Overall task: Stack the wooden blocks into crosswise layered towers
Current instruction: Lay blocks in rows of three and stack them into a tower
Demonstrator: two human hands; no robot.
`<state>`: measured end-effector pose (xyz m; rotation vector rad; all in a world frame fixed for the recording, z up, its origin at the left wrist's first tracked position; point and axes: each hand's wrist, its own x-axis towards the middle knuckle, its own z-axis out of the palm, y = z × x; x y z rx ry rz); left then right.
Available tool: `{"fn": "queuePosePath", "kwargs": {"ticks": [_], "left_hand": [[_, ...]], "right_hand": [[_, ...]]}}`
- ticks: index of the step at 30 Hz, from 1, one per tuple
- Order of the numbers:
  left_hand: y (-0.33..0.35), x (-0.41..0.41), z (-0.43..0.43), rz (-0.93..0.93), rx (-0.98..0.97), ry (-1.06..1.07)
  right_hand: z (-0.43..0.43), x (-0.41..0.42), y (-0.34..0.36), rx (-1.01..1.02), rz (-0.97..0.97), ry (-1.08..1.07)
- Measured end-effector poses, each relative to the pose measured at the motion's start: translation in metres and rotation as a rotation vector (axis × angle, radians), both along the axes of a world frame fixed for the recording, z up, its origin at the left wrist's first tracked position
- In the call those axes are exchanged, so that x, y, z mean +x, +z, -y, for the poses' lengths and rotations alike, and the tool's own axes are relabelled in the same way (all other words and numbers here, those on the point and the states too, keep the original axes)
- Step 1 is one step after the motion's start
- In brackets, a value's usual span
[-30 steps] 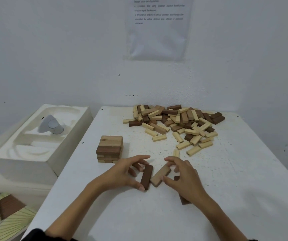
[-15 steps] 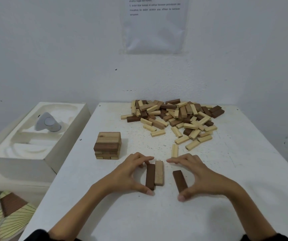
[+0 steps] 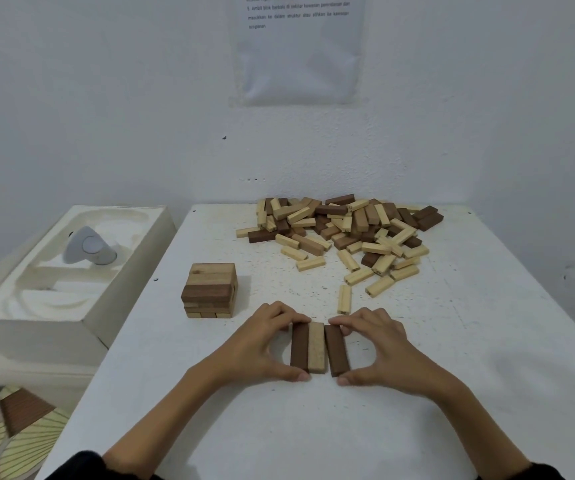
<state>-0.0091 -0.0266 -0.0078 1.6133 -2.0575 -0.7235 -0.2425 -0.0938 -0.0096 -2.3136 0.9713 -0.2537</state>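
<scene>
Three blocks lie side by side on the white table (image 3: 452, 341): a dark block (image 3: 299, 347), a light block (image 3: 316, 347) and a second dark block (image 3: 336, 349). My left hand (image 3: 256, 344) pinches the left dark block end to end between thumb and fingers. My right hand (image 3: 379, 346) pinches the right dark block the same way, pressing it against the light one. A finished small tower (image 3: 210, 289) of crosswise layers stands to the left. A loose pile of blocks (image 3: 345, 230) covers the far part of the table.
A single light block (image 3: 344, 298) lies just beyond my hands. A white moulded box (image 3: 71, 271) with a grey device (image 3: 88, 247) in it sits left of the table. A paper sheet (image 3: 300, 46) hangs on the wall.
The right hand has slid the right dark block leftwards against the light block, closing the gap. The left hand stays on the left dark block.
</scene>
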Motion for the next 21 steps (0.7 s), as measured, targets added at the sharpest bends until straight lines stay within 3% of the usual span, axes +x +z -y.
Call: {"fn": "queuePosePath", "kwargs": {"ticks": [21], "left_hand": [[-0.0041, -0.0008, 0.0009, -0.069, -0.005, 0.002]], "right_hand": [[-0.0077, 0.0121, -0.0103, -0.114, 0.037, -0.052]]}}
